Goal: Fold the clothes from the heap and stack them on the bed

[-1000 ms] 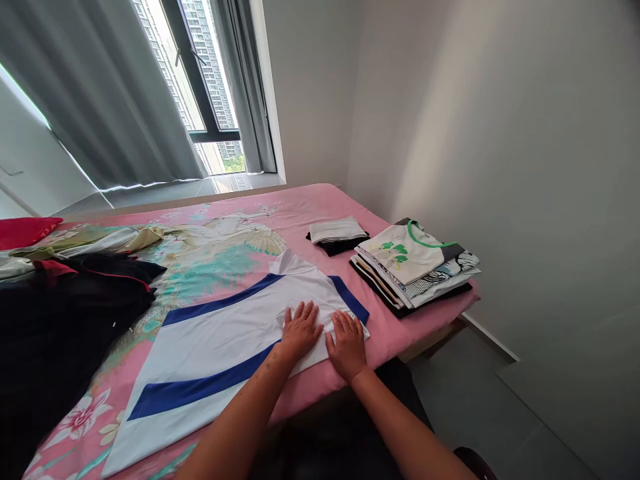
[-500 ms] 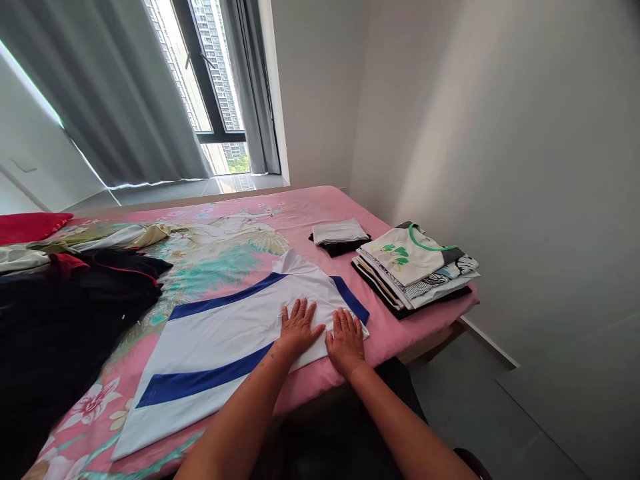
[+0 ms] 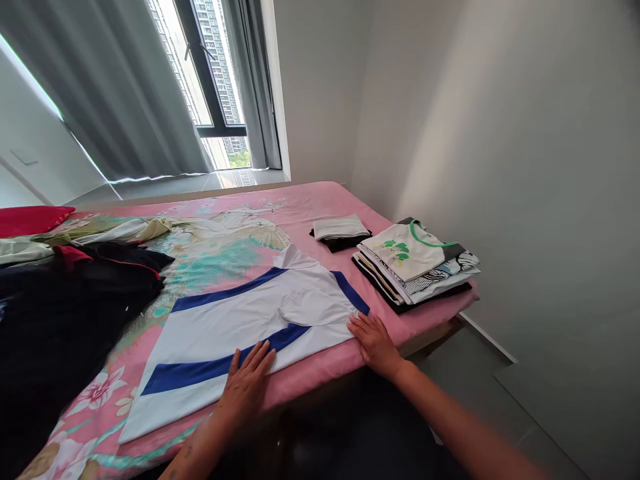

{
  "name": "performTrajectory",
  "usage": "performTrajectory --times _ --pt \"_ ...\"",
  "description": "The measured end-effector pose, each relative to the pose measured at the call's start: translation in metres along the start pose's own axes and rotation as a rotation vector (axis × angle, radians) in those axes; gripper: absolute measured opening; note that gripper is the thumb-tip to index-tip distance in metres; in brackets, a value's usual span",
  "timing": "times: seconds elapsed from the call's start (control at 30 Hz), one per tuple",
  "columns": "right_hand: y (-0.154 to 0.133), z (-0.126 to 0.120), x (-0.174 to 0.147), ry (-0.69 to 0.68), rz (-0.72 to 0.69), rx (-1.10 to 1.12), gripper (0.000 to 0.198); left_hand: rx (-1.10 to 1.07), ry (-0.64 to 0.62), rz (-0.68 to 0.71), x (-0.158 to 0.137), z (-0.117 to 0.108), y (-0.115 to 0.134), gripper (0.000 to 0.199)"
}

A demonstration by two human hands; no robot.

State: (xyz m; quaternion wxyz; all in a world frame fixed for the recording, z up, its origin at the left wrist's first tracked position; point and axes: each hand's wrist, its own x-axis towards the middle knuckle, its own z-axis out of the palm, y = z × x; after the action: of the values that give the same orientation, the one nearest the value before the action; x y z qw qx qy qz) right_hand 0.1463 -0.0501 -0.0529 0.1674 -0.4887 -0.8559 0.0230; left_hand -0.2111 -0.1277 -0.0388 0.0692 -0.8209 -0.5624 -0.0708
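Far left: a flat red cloth [image 3: 30,219] at the bed's edge, then a heap of soft black clothing [image 3: 65,300] with a thin red trim, slumped and creased, and pale green and cream fabric [image 3: 100,230] strewn behind it. Underneath, a pink bedsheet [image 3: 300,203] printed with teal patches and white flowers, smooth and matte. Behind, grey pleated curtains [image 3: 115,87] framing a dark-framed window [image 3: 207,73] with tower blocks outside. Centre: a white garment [image 3: 240,327] with 2 blue bands, spread flat on the sheet near the bed's front edge, slick-looking, with a puckered fold near its middle and a pointed white collar at the far end. Left hand [image 3: 245,387] pressed flat on the garment's near hem, palm down, fingers spread wide, holding nothing. Right hand [image 3: 373,340] likewise flat and spread, fingertips on the garment's right corner, palm on the pink sheet, gripping nothing. Further right: a small folded white piece on a black one [image 3: 340,231], rectangular and neat. Just beside, a taller stack of folded shirts [image 3: 415,263], the top one cream with a green neckline and green print, edges squared, set at the bed's right corner by the plain grey wall [image 3: 525,133].
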Motion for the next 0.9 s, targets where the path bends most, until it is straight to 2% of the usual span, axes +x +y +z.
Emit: performTrajectory --times 0.13,0.3,0.47,0.6,0.7,0.9 --pt "0.008 0.0 0.016 -0.029 -0.086 -0.047 0.053 0.065 -0.041 -0.173 -0.037 -0.001 -0.042 0.07" --pt "0.011 0.004 0.01 0.063 -0.145 -0.071 0.048 0.101 -0.1 -0.404 -0.09 -0.018 -0.089 0.067" --pt "0.023 0.019 0.0 0.164 -0.191 -0.097 0.044 0.029 -0.137 -0.49 -0.134 -0.038 -0.124 0.071" --pt "0.033 0.028 0.001 0.155 -0.29 -0.173 0.048 -0.046 -0.111 -0.437 -0.145 -0.044 -0.136 0.065" --pt "0.034 0.022 0.002 0.135 -0.32 -0.242 0.05 -0.098 -0.09 -0.409 -0.147 -0.047 -0.137 0.062" --pt "0.036 0.001 -0.009 0.019 -0.344 -0.303 0.054 -0.061 -0.13 -0.417 -0.169 -0.055 -0.118 0.064"
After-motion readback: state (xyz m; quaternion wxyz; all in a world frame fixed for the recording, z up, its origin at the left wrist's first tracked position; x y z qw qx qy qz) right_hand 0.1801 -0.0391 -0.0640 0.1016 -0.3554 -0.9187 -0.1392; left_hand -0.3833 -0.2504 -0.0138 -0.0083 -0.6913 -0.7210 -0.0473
